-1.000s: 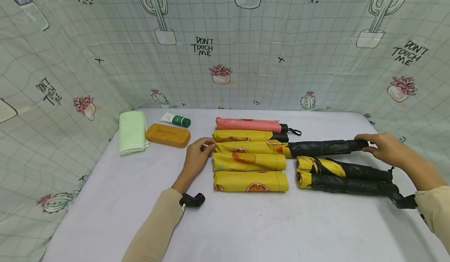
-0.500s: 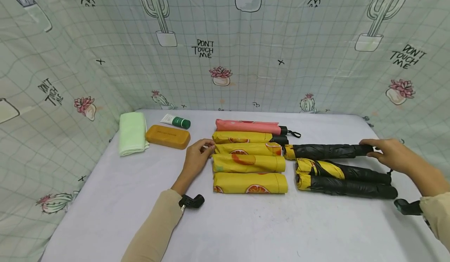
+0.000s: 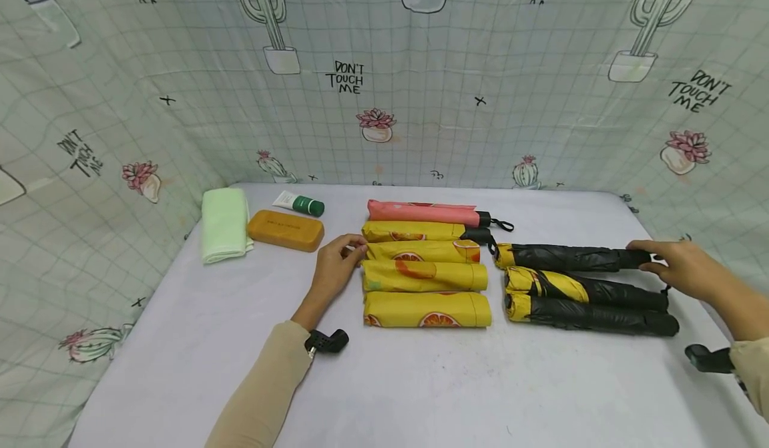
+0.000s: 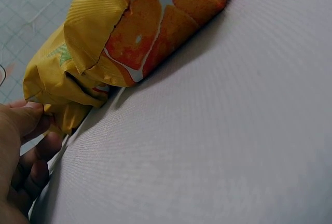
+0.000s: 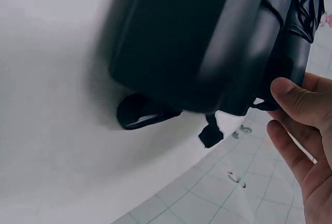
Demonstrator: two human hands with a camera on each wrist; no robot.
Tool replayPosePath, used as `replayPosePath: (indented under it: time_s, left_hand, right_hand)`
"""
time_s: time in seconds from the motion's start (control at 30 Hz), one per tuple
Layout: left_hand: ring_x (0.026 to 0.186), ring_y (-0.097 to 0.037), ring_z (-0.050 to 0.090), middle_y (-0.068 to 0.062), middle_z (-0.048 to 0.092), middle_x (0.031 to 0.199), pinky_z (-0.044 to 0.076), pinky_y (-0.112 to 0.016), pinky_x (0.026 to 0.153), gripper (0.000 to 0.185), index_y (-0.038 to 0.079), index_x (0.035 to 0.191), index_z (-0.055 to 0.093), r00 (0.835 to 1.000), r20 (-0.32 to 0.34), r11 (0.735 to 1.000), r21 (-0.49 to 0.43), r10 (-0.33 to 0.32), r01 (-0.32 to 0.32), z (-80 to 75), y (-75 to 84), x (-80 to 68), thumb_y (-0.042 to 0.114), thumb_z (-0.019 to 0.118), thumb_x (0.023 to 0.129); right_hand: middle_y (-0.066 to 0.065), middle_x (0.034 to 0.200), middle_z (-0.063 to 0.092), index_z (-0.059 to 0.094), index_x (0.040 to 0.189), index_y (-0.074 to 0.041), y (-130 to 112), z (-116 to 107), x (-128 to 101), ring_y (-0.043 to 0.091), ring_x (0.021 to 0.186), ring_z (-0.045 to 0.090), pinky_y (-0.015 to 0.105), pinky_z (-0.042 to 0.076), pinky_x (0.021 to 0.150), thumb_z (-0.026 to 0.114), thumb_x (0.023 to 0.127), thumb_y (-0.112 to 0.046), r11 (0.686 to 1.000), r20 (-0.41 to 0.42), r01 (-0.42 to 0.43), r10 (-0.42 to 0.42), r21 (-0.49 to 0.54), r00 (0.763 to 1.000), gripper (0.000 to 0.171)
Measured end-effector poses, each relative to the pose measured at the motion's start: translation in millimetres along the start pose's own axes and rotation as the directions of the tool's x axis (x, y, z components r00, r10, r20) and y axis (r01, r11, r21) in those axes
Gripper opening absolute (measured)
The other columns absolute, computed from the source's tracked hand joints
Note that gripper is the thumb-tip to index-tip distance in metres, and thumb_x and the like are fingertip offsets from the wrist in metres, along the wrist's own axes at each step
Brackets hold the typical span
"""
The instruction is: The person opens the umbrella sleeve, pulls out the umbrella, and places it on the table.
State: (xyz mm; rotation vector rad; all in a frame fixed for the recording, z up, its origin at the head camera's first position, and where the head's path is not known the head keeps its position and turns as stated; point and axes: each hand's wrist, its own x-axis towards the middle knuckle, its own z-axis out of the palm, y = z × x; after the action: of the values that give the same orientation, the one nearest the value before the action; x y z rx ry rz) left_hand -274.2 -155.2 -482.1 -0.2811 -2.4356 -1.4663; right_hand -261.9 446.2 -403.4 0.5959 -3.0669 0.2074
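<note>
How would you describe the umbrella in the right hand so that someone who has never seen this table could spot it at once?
On the white table, just right of the yellow covers, find three folded black-and-yellow umbrellas. Choose the back umbrella, nearest the patterned cloth. Unlike its two neighbours, it has its black end pinched by the right hand.

Five sleeves (image 3: pixel 426 310), three bare umbrellas (image 3: pixel 591 315), two hands (image 3: pixel 333 266) (image 3: pixel 681 269)

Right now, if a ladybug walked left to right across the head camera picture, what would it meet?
Folded green cloth, orange-brown block, left hand, the yellow sleeve it pinches, the farthest black-and-yellow folded umbrella, right hand.
</note>
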Motion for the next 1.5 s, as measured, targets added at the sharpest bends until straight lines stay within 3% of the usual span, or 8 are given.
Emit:
replayPosePath:
  time_s: [0.2,0.47,0.67,0.77,0.87,1.13,1.33,1.5]
  left_hand:
    - [0.071,-0.013,0.063,-0.004,0.070,0.096,0.051,-0.024,0.062,0.011,0.010,0.106,0.072,1.000,0.003,1.000,0.017,0.018,-0.018,1.4,0.1,3.5,0.015,0.068,0.097]
    - [0.071,-0.014,0.064,-0.004,0.070,0.096,0.052,-0.025,0.062,0.015,0.011,0.111,0.071,1.000,0.010,1.000,-0.008,-0.016,0.016,2.8,2.1,4.5,0.018,0.066,0.098]
    - [0.070,-0.018,0.065,-0.004,0.070,0.096,0.050,-0.027,0.062,0.019,0.012,0.116,0.069,0.996,-0.054,0.996,-0.055,-0.068,0.065,-3.1,1.9,7.7,0.019,0.065,0.099]
    - [0.077,-0.020,0.065,-0.004,0.069,0.099,0.052,-0.031,0.069,0.018,0.013,0.115,0.070,0.993,-0.067,0.995,-0.040,-0.095,0.092,-7.1,3.3,13.8,0.019,0.066,0.098]
    - [0.085,-0.021,0.064,-0.005,0.067,0.105,0.051,-0.033,0.074,0.023,0.014,0.120,0.068,0.993,-0.044,0.993,-0.039,-0.114,0.112,-7.3,4.0,21.5,0.022,0.066,0.099]
    - [0.097,-0.022,0.062,-0.007,0.066,0.115,0.048,-0.030,0.080,0.032,0.013,0.124,0.066,0.975,0.048,0.969,-0.108,-0.218,0.222,-0.3,1.8,25.7,0.027,0.070,0.096]
    - [0.094,-0.021,0.062,-0.007,0.068,0.110,0.049,-0.032,0.081,0.024,0.011,0.117,0.070,0.986,0.013,0.982,-0.098,-0.164,0.164,-1.1,-4.6,26.0,0.021,0.071,0.095]
    - [0.091,-0.020,0.063,-0.008,0.069,0.107,0.050,-0.031,0.082,0.018,0.009,0.112,0.072,0.991,-0.020,0.988,-0.082,-0.130,0.128,0.2,-6.4,27.8,0.018,0.069,0.097]
  right_hand:
    - [0.033,0.110,0.065,0.060,0.121,0.009,4.1,0.7,-6.8,0.055,0.101,0.060,0.062,0.052,0.077,0.074,0.083,0.004,0.999,0.017,-0.034,0.034,-0.004,0.999,0.041]
    - [0.028,0.100,0.069,0.062,0.116,0.009,12.8,17.8,-15.1,0.051,0.095,0.064,0.063,0.050,0.078,0.076,0.079,0.007,1.000,-0.025,0.006,-0.006,-0.024,1.000,0.040]
    - [0.039,0.120,0.057,0.055,0.129,0.006,-0.6,13.7,-15.1,0.046,0.079,0.061,0.054,0.050,0.065,0.074,0.090,-0.013,0.992,-0.003,-0.104,0.105,0.075,0.995,0.048]
    - [0.038,0.131,0.051,0.049,0.138,0.003,-20.9,-0.4,-3.7,0.047,0.088,0.059,0.058,0.049,0.069,0.069,0.096,-0.024,0.976,-0.012,-0.117,0.121,0.182,0.993,0.054]
    - [0.030,0.133,0.056,0.052,0.138,0.000,-40.9,-10.3,14.8,0.055,0.115,0.051,0.070,0.042,0.083,0.066,0.098,-0.024,0.968,-0.053,-0.066,0.081,0.242,0.995,0.048]
    - [0.020,0.123,0.066,0.065,0.126,-0.001,-85.9,-12.6,55.8,0.042,0.114,0.058,0.063,0.047,0.087,0.064,0.098,-0.011,0.973,-0.115,0.011,0.016,0.229,0.993,0.029]
    - [0.018,0.119,0.068,0.067,0.124,-0.002,-113.0,-12.5,84.2,0.040,0.111,0.060,0.063,0.047,0.087,0.063,0.099,-0.009,0.964,-0.139,0.097,-0.064,0.247,0.988,0.027]
    - [0.018,0.122,0.066,0.065,0.126,-0.002,-133.0,-7.9,109.8,0.039,0.111,0.060,0.061,0.047,0.090,0.063,0.099,-0.011,0.951,-0.075,0.145,-0.129,0.272,0.989,0.029]
